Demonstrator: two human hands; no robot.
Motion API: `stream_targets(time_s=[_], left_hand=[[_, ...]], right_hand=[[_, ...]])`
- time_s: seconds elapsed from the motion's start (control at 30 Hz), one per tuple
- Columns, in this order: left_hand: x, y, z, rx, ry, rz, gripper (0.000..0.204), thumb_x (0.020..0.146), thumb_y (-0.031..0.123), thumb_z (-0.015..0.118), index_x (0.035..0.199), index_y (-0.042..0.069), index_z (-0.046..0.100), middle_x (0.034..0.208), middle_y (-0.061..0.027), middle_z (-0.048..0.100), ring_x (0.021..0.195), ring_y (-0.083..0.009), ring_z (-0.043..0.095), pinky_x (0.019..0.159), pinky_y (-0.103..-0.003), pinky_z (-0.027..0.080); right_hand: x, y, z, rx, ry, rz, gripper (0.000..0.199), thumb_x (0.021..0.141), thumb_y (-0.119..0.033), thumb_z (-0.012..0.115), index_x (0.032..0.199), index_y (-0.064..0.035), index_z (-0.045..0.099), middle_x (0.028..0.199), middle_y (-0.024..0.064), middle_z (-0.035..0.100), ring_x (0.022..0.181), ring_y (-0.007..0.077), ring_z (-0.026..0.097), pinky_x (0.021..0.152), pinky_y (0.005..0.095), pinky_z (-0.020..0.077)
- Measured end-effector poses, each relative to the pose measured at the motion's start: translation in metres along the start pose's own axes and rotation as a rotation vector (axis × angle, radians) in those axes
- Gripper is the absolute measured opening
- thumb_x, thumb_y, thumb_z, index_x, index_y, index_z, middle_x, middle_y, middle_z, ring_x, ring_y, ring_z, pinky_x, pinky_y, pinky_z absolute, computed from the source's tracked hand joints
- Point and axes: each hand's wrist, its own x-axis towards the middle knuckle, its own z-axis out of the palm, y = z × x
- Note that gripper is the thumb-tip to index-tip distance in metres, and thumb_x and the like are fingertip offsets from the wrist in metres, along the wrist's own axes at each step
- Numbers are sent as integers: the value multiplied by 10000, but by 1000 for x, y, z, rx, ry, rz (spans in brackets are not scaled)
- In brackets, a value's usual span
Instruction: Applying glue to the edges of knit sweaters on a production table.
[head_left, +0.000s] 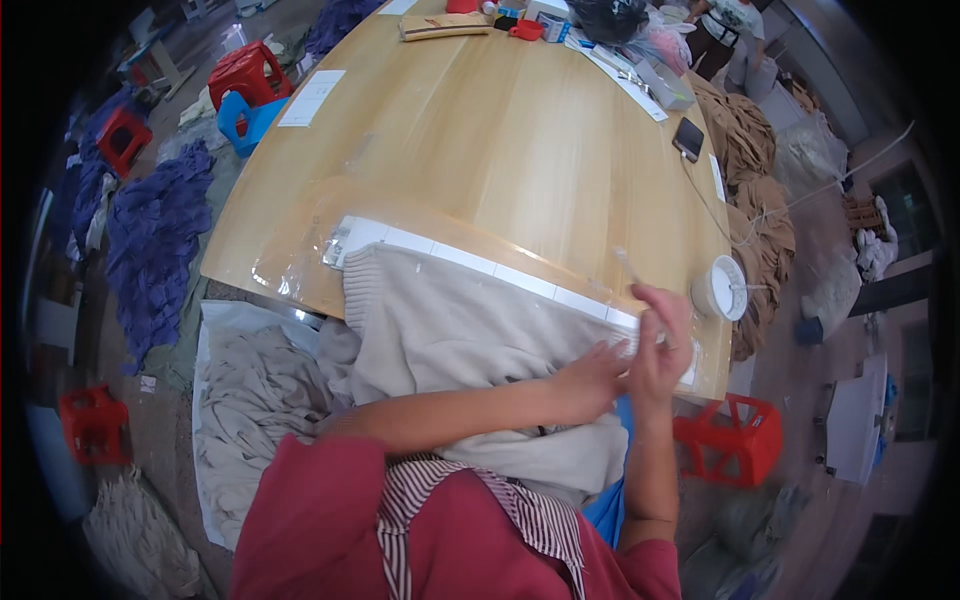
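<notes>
A light beige knit garment (470,310) lies along the near edge of the wooden table (480,150), its ribbed edge at the left, and spills over into my lap. Just beyond it runs a white marked strip (480,262) on the tabletop. Reaching across from the left, my left hand (592,385) rests on the garment's right end with its fingers stretched out. My right hand (662,345) is raised beside it, fingers curled together near the strip's right end. Whatever small thing these fingers pinch, if anything, cannot be made out.
A white tub (720,288) stands at the table's right edge, below a phone (688,138) with a cable. Heaped beige cloth (262,395) lies left of me. Red stools (730,440) and brown fabric (735,130) flank the table. Another person (725,35) is at the far right.
</notes>
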Motion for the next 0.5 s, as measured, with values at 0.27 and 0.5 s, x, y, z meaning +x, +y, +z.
stream_targets(time_s=[0.27,0.5], left_hand=[[-203,42,-154,-98,1389,-597,125,957,88,483,1058,17,504,1003,-93,552,975,-183,547,936,-325,435],[-179,54,-137,18,681,-567,384,950,218,553,1246,-24,517,1248,-134,556,1152,-223,524,998,-358,400]], right_hand=[[17,152,-146,-745,227,336,274,883,-333,608,920,-93,734,946,157,678,914,327,622,784,463,472],[8,67,-23,-233,81,33,401,787,-259,732,1121,-74,609,1060,142,619,1027,338,573,894,442,449]])
